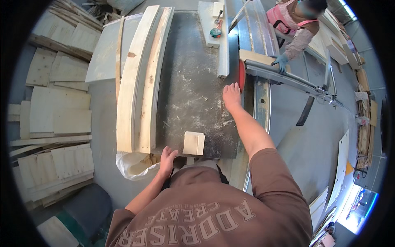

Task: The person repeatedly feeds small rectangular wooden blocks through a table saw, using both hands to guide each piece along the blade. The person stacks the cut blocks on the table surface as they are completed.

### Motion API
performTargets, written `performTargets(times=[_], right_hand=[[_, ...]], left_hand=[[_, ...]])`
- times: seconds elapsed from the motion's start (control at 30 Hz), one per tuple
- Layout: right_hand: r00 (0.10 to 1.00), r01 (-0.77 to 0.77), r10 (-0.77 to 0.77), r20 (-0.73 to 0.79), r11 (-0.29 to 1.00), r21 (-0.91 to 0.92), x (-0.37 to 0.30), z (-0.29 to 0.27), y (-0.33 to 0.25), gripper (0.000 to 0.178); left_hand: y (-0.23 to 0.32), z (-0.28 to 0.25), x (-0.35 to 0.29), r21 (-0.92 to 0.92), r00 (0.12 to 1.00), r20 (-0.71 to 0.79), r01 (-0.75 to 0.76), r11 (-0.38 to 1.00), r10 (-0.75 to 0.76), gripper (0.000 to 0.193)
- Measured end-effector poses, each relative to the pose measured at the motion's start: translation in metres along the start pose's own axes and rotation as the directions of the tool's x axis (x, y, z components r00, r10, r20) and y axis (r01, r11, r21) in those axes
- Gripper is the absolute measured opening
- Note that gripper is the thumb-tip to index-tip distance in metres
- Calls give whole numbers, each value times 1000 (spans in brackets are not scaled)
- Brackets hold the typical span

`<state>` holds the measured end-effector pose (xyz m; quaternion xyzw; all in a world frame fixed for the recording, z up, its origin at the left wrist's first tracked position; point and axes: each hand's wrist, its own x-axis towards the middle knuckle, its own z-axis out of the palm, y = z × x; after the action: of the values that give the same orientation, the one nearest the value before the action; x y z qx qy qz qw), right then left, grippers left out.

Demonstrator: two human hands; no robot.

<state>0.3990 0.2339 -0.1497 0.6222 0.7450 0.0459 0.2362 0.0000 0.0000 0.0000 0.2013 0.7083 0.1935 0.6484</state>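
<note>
My right hand [232, 98] reaches forward over the dark saw table [185, 74], just beside the red blade guard [242, 74]. Its fingers are bent and close together; whatever they grip, if anything, is hidden. At the table's near edge, my left hand [167, 159] is open and empty, fingers apart. A small stack of light wood blocks [193, 143] lies on the table to the right of my left hand. Along the left of the table run long pale boards [133, 82], beyond my left hand.
Across the sliding rail [284, 75], a co-worker in a pink apron [282, 18] rests a gloved hand [281, 63] by a wood strip [257, 58]. A metal fence [223, 49] stands ahead. Wood panels [59, 109] pile up at left; a white bag [133, 166] sits below the boards.
</note>
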Motion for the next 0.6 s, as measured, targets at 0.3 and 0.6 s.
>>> performTargets(times=[0.3,0.6], right_hand=[[996,80,-51,-79,896,437,-62,-179,34,88],[960,278,-177,-217,705,652,-156,-205,-83,88]], left_hand=[[42,61,83,-36,961,116,-248,968,251,76],[77,64,81,40,846,471,-304,952,251,68]])
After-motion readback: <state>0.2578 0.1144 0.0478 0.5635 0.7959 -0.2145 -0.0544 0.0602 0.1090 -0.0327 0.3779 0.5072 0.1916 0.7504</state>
